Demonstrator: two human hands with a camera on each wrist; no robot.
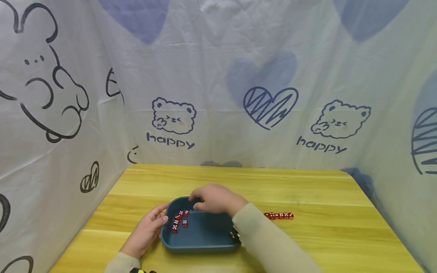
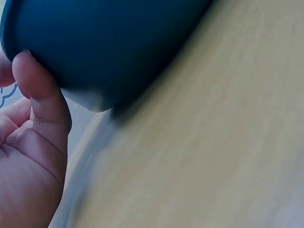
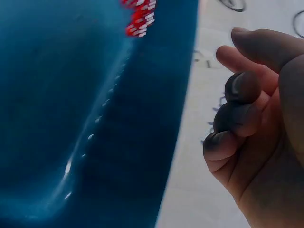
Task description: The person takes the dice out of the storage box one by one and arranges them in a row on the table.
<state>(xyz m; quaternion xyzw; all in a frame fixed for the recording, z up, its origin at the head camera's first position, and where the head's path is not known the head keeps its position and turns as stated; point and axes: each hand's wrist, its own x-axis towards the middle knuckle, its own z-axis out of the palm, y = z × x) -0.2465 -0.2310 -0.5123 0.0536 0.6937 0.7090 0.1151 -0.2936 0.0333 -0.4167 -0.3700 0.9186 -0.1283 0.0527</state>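
Observation:
A dark teal plastic tub (image 1: 201, 248) with rounded corners stands on the table, its left end held at the rim by my left hand (image 1: 145, 231). In the left wrist view the thumb (image 2: 35, 78) lies against the tub's wall. Several red dice (image 1: 179, 218) with white pips lie inside at the left end. Over the tub's far rim hovers my right hand (image 1: 216, 199), palm down, with thumb and forefinger apart. Seen from the right wrist, its fingers (image 3: 225, 147) are loosely bent and hold nothing; the dice there are blurred.
On the yellow wood-grain table (image 1: 307, 193), a row of red dice (image 1: 281, 215) lies right of the tub, partly behind the right sleeve (image 1: 269, 239). A printed white cloth (image 1: 218, 76) hangs round the back and sides.

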